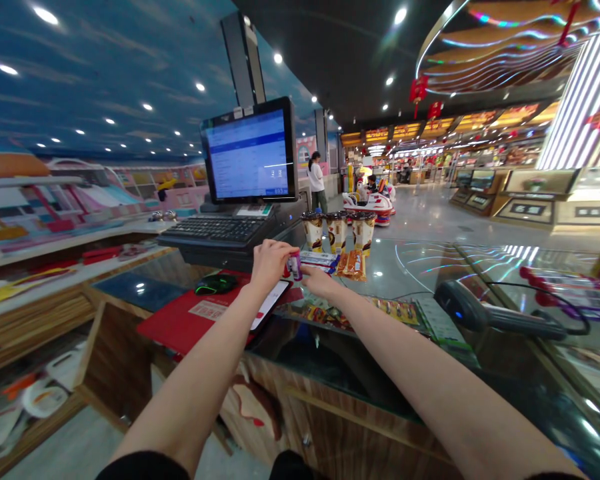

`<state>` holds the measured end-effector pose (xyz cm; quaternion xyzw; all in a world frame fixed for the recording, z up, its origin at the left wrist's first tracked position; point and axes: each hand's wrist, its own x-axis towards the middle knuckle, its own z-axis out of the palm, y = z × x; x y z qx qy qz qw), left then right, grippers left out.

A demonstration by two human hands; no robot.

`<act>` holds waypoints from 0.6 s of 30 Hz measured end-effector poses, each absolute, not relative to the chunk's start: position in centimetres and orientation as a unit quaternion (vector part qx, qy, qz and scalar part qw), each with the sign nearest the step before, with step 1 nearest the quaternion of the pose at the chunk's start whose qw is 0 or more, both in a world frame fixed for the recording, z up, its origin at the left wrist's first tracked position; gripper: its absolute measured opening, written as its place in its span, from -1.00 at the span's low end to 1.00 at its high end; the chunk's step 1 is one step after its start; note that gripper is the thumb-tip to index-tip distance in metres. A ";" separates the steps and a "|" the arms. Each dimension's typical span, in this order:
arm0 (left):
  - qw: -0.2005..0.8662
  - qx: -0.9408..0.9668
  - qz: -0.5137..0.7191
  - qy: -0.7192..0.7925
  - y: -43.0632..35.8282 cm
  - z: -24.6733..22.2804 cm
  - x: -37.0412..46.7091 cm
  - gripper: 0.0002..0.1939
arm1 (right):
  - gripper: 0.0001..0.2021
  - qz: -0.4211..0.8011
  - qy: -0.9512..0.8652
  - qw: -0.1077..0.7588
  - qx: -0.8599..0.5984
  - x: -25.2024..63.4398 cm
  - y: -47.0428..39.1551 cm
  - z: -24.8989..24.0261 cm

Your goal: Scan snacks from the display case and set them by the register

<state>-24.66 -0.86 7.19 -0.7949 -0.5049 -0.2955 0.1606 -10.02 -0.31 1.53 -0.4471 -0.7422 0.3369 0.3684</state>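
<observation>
Over glossy glass counter (325,353), your left hand (271,265) pinching small purple item (295,265), right fingers (316,280) curling beside it.

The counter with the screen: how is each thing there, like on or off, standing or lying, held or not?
Screen: on
Keyboard: lying flat
Mouse: lit green
Phone: lying flat, screen lit
Three cups: upright
Orange packet: lying down; can't tell if opened
Scanner: lying down, blue light on
Small purple thing: held in left hand
Right hand: close to the purple thing
</observation>
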 end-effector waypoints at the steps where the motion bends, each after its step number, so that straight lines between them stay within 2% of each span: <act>1: 0.160 -0.798 -0.291 -0.503 -0.8 7.2 -24.7 -0.68 | -0.49 0.338 -0.743 0.369 -0.445 -10.1 -0.2 1.4; 13: 0.107 -0.824 -0.290 -0.475 -0.1 7.3 -25.5 -0.53 | -0.46 0.352 -0.727 0.377 -0.453 -10.8 0.8 0.5; 18: 0.126 -0.819 -0.300 -0.472 -0.2 7.6 -25.9 -0.48 | -0.43 0.368 -0.723 0.388 -0.438 -11.1 0.6 0.8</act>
